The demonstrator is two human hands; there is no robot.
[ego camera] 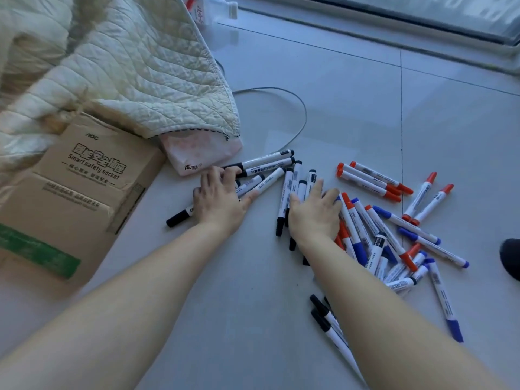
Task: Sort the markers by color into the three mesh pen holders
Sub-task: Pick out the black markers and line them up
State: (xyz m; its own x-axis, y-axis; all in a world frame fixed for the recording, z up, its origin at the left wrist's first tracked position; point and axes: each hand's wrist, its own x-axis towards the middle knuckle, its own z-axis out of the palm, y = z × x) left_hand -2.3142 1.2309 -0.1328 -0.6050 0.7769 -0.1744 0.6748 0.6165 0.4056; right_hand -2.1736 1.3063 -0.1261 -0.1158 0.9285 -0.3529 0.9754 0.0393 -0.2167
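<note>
Head view: left hand (pixel 218 197) rests flat on black markers (pixel 264 164), right hand (pixel 315 212) flat on the mixed pile (pixel 374 235), gripping nothing. Risk: sweeping rolls black markers into that pile; no mesh holders are visible.

Black, red and blue capped white markers (pixel 363 220) scattered flat on floor.

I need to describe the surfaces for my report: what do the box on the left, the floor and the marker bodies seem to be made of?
Box: brown corrugated cardboard, matte, with creased flaps and tape.
Floor: probably glazed tile, glossy; it reflects light and shows grout lines.
Marker bodies: likely smooth white plastic with coloured caps.
</note>
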